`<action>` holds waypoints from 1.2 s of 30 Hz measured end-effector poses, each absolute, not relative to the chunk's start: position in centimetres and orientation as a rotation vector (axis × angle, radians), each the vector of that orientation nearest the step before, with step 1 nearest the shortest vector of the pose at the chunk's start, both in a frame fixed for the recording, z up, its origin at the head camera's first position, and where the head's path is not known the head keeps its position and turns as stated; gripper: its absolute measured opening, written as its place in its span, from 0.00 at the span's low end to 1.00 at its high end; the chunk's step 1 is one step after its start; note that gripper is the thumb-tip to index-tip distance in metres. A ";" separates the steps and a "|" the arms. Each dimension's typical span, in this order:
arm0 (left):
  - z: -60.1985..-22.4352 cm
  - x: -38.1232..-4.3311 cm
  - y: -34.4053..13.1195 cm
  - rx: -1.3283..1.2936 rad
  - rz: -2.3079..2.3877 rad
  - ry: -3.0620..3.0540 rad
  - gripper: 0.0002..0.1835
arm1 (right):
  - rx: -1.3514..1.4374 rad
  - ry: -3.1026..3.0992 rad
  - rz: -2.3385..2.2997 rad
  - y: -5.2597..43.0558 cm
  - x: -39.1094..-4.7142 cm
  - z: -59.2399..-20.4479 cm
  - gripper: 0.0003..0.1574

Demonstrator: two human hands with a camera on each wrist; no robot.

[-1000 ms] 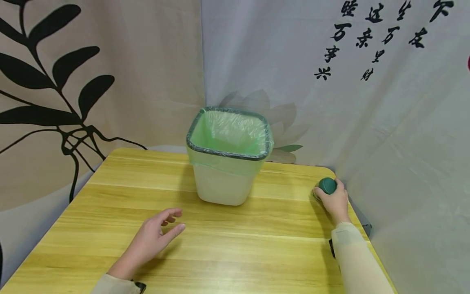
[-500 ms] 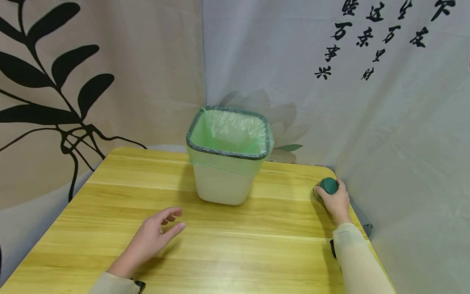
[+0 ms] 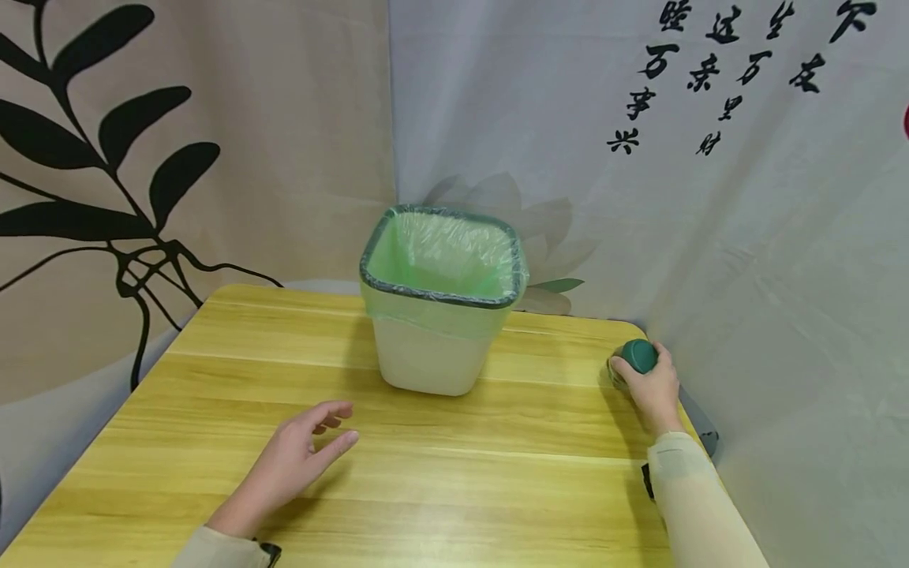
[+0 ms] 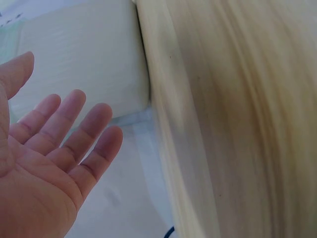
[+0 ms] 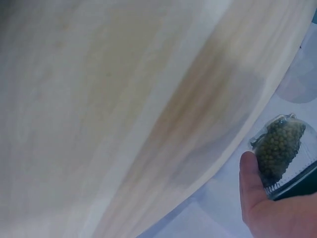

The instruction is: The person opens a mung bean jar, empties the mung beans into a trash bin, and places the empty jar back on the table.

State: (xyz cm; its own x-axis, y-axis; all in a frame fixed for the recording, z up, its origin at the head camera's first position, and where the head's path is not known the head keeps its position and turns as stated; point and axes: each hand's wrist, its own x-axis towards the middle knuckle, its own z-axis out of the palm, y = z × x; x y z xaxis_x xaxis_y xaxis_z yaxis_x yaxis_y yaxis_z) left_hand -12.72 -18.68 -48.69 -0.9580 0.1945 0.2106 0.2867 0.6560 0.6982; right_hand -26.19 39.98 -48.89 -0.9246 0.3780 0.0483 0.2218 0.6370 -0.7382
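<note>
My right hand (image 3: 653, 393) grips a clear jar with a green lid (image 3: 640, 356) near the table's far right corner. In the right wrist view, small green beans or peas fill part of the jar (image 5: 281, 148), and my thumb (image 5: 251, 183) lies along its side. Whether the jar's base touches the table cannot be told. My left hand (image 3: 294, 451) hovers over the left part of the table, holding nothing. Its fingers are spread and slightly bent, palm visible in the left wrist view. The nearest thing to it is a white bin (image 3: 429, 359).
A green plastic bag (image 3: 454, 319) lines the bin, folded over its dark rim (image 3: 440, 297). The bin stands at the back middle of the yellow wooden table (image 3: 454, 489). Printed curtains (image 3: 305, 142) hang behind the table and along its right side.
My right hand and the jar have shifted slightly to the right and a little farther away. My left hand stays where it was.
</note>
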 end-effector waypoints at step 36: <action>-48.2 -13.1 -18.4 -0.405 -1.254 -2.778 0.27 | -0.432 -2.662 1.157 38.1 -23.9 -45.6 0.68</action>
